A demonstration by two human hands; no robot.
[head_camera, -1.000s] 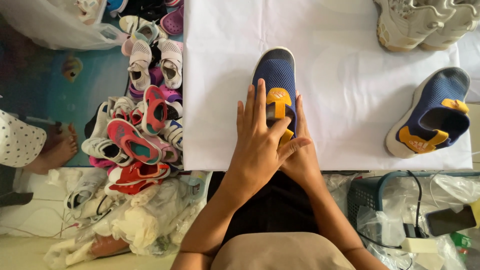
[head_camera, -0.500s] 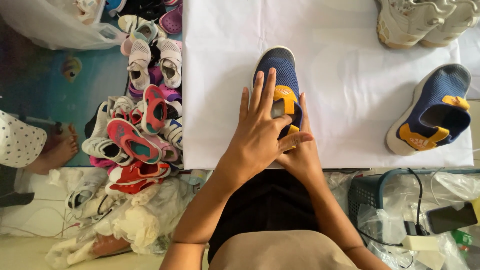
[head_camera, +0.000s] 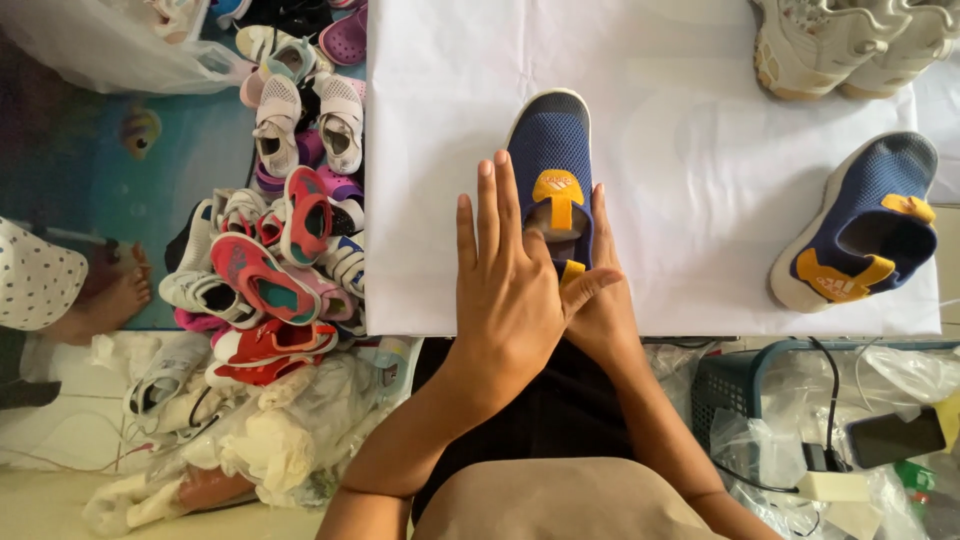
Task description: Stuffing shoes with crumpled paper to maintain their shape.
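A heap of small pink, red and white sandals (head_camera: 275,250) lies left of the white sheet (head_camera: 680,150), where a matching blue shoe (head_camera: 860,225) rests near two beige sneakers (head_camera: 850,45).

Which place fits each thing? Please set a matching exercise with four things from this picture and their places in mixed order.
Things:
1. blue shoe under the hands
2. second blue shoe
3. cream shoes
4. pile of small shoes

Places:
A. on the floor, left of the white sheet
B. far right corner of the sheet
C. middle of the sheet, near edge
D. right side of the sheet, lying tilted

Pairs: 1-C, 2-D, 3-B, 4-A
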